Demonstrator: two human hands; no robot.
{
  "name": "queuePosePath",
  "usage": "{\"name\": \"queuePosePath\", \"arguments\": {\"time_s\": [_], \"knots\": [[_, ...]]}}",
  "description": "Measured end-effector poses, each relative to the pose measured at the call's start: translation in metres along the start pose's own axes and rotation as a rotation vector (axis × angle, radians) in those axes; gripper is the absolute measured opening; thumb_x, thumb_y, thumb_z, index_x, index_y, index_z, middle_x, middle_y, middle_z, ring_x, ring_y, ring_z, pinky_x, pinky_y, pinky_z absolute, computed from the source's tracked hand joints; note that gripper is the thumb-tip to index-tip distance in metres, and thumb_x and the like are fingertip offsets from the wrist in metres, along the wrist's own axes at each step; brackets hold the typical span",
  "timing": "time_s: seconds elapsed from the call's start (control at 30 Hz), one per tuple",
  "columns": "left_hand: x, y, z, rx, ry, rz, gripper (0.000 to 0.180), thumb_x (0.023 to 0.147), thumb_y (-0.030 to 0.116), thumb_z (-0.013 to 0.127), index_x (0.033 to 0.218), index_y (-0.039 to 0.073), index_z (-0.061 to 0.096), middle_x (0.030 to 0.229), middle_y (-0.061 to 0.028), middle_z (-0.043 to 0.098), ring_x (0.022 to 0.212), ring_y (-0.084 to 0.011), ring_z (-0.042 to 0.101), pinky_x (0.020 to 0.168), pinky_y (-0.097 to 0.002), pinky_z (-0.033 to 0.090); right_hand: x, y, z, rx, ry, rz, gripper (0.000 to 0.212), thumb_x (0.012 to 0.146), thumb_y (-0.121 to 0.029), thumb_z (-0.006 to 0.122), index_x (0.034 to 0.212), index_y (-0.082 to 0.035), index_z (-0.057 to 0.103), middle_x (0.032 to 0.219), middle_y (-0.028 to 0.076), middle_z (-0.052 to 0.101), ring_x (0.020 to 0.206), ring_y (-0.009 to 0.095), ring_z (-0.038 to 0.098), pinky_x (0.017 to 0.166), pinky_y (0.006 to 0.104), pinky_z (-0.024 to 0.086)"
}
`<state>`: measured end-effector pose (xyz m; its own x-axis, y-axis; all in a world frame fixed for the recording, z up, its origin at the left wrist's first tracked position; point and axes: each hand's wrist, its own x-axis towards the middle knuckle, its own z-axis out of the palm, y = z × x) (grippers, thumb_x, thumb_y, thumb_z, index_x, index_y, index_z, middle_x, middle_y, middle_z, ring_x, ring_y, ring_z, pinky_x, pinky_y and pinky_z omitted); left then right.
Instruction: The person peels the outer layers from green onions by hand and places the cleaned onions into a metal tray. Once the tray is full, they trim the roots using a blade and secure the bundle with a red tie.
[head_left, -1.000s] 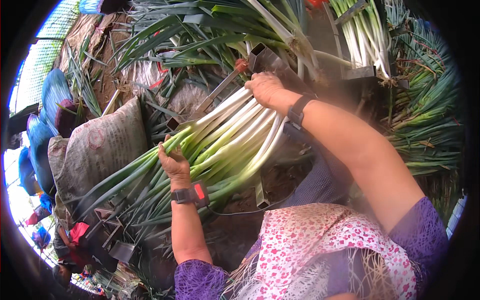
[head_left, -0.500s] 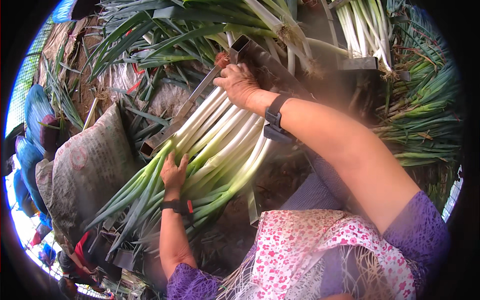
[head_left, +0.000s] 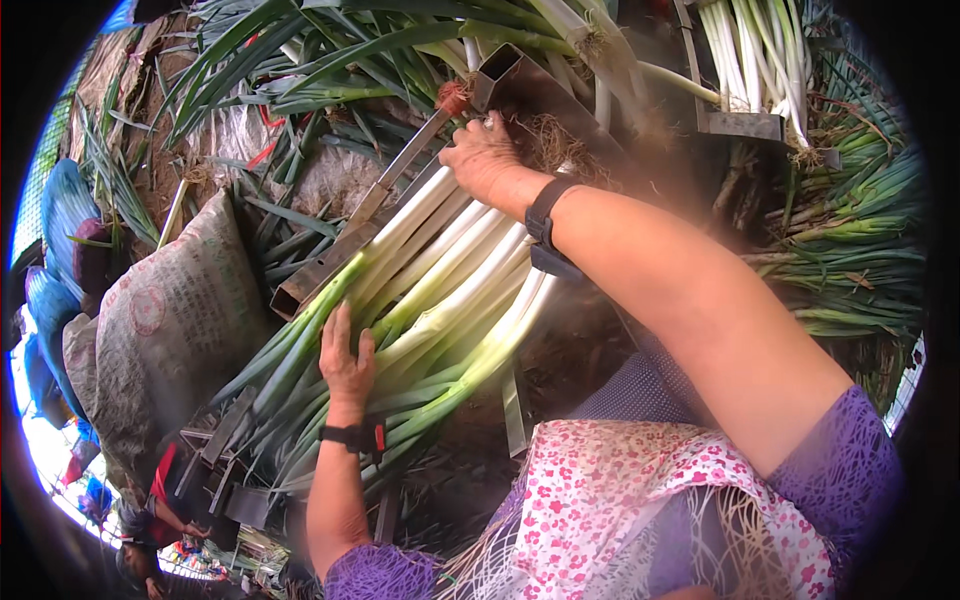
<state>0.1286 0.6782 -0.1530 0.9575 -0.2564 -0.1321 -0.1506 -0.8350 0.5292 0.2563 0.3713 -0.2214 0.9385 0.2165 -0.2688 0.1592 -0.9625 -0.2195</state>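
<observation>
Green onions (head_left: 465, 290), one loose bundle, are lying across the person's front, white stems pointing to the upper right and leaves trailing to the lower left. Individual stems are overlapping, so an exact count is not obtainable.

Two hands are touching the bundle, well apart from each other. The left hand (head_left: 346, 362) is resting on the green section, fingers extended and thumb standing clear of them. The right hand (head_left: 484, 162) is covering some root ends with bent fingers; its underside is facing away, so whether it is gripping cannot be determined. Two dark wrist straps are being worn, one per wrist.

One metal channel (head_left: 335, 258) is running along the bundle's far side; one orange-red object (head_left: 453, 97), hard to identify, is sitting at its upper end. Three further onion groups are lying beyond: one leafy pile (head_left: 330, 70) and one white-stemmed bunch (head_left: 750, 60), both being cut off by the upper edge, and one green stack (head_left: 850, 260) at right. One printed sack (head_left: 175, 300) is standing at left. One floral cloth (head_left: 600, 480) is covering the lap.
</observation>
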Motion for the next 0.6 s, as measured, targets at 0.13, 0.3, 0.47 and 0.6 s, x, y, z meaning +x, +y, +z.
{"name": "queuePosePath", "arguments": {"time_s": [0.13,0.3,0.47,0.6], "knots": [[0.02,0.005,-0.017,0.236,0.081,0.268,0.041,0.071,0.013,0.066,0.112,0.009,0.057,0.109,-0.0151,0.058,0.1,-0.0324,0.055,0.085,-0.0435,0.042,0.0,0.002,0.005,-0.031,0.051,-0.007,0.023,0.08,-0.013,0.045,0.088,-0.02,0.066,0.096,0.007,0.058,0.103,0.026,0.048,0.098,0.0553,0.024],[0.053,-0.033,-0.012,0.375,-0.162,-0.115,0.043,0.083,0.037,0.057,0.109,0.003,0.056,0.106,-0.0152,0.058,0.101,-0.0335,0.053,0.086,-0.0394,0.041,-0.009,0.019,0.017,0.189,0.353,-0.189,0.025,0.076,-0.009,0.047,0.094,-0.018,0.062,0.1,0.005,0.055,0.106,0.024,0.047,0.094,0.0433,0.03],[0.041,-0.051,0.009,0.38,-0.077,-0.181,0.052,0.085,0.053,0.046,0.107,0.008,0.061,0.097,-0.0199,0.062,0.091,-0.0366,0.057,0.079,-0.0427,0.044,-0.001,0.019,0.001,0.141,0.16,-0.178,0.031,0.078,-0.011,0.046,0.105,-0.018,0.059,0.104,0.006,0.055,0.107,0.022,0.047,0.094,0.0416,0.032],[0.055,-0.026,0.009,0.381,-0.21,-0.34,0.052,0.087,0.053,0.042,0.107,0.008,0.06,0.096,-0.0202,0.062,0.091,-0.0374,0.057,0.079,-0.0434,0.043,0.01,0.002,-0.004,0.043,0.014,0.028,0.028,0.081,-0.014,0.044,0.102,-0.016,0.062,0.106,0.01,0.056,0.111,0.026,0.045,0.095,0.0428,0.031]]}}
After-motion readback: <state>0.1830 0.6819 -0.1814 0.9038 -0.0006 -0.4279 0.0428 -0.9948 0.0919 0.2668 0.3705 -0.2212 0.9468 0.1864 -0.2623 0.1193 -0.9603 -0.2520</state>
